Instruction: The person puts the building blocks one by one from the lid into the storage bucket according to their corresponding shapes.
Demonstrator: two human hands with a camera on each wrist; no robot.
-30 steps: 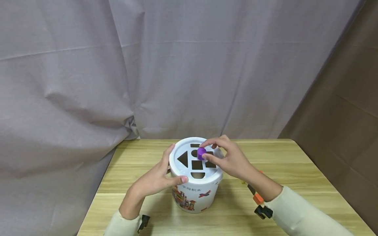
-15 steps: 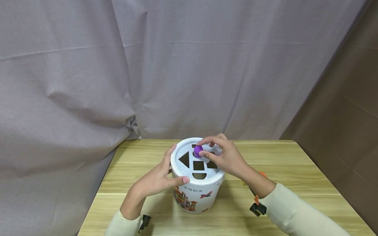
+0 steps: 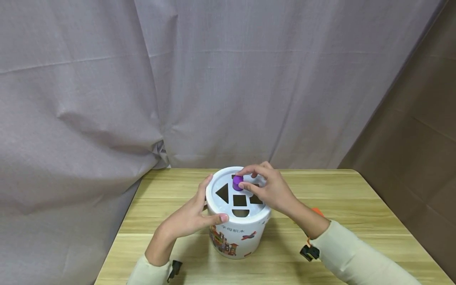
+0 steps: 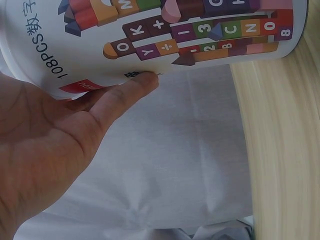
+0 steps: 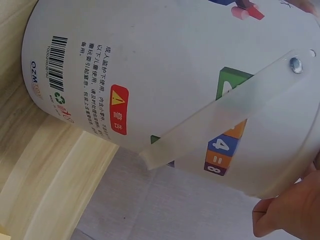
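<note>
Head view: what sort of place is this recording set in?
Probably a staged recording corner, not a lived-in room: a bare wooden table stands against a grey curtain backdrop, and on it only a white shape-sorter bucket, gripped by the left hand while the right hand pinches a purple block.

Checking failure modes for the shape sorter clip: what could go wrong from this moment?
1. The purple block, pinched by the right hand, sits partly in a hole in the lid; if tilted, it may jam.
2. The left hand grips only one side of the bucket; a hard push could tip it.
</note>
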